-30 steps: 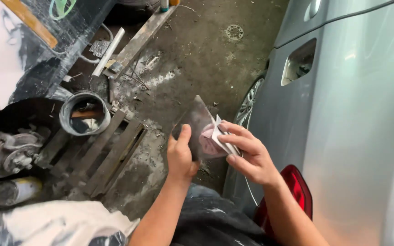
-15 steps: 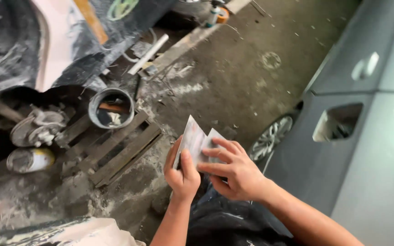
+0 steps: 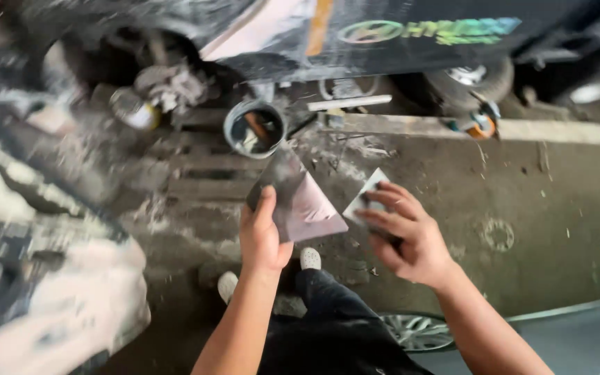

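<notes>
Left hand (image 3: 264, 239) gripping the lower edge of a flat dark mixing board (image 3: 294, 198), thumb on top; board tilted, long axis running up and away toward the paint can (image 3: 255, 128). Right hand (image 3: 407, 239) closed on a small pale spreader (image 3: 364, 198), just beside the board, blade pointing up-left. Below, concrete floor (image 3: 543, 208).

A flat board (image 3: 296, 201) is held up in the left hand (image 3: 262, 239), and a small spreader (image 3: 366, 198) is held just to its right in the right hand (image 3: 407, 239). Beyond the board, a bucket (image 3: 255, 128) is set on the floor (image 3: 522, 187), beside wooden slats (image 3: 196, 170). A wheel (image 3: 470, 80) is seen further right, behind a long plank (image 3: 453, 127).
</notes>
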